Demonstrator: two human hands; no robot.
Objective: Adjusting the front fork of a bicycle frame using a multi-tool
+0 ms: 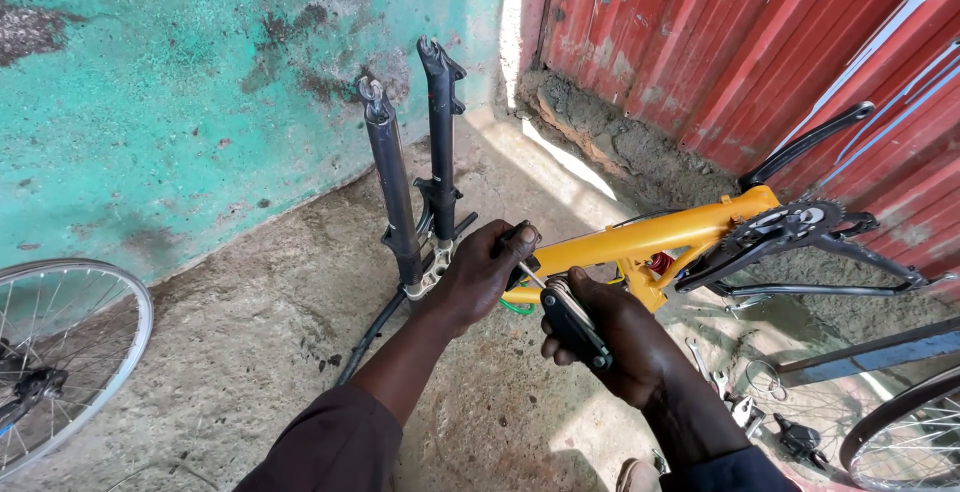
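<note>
A yellow bicycle frame (650,237) stands upside down on the concrete, its black front fork (395,182) pointing up. My left hand (485,272) grips the frame near the head tube and fork crown. My right hand (610,337) is closed around a black folding multi-tool (572,327), with one thin silver key sticking out toward the head tube. The black crank and chainring (785,224) sit at the frame's right end.
A spoked wheel (55,352) lies at the left edge, another wheel (905,432) at the lower right. Loose spanners and small parts (735,397) lie on the ground. A turquoise wall (200,82) and a red corrugated sheet (760,42) close the back.
</note>
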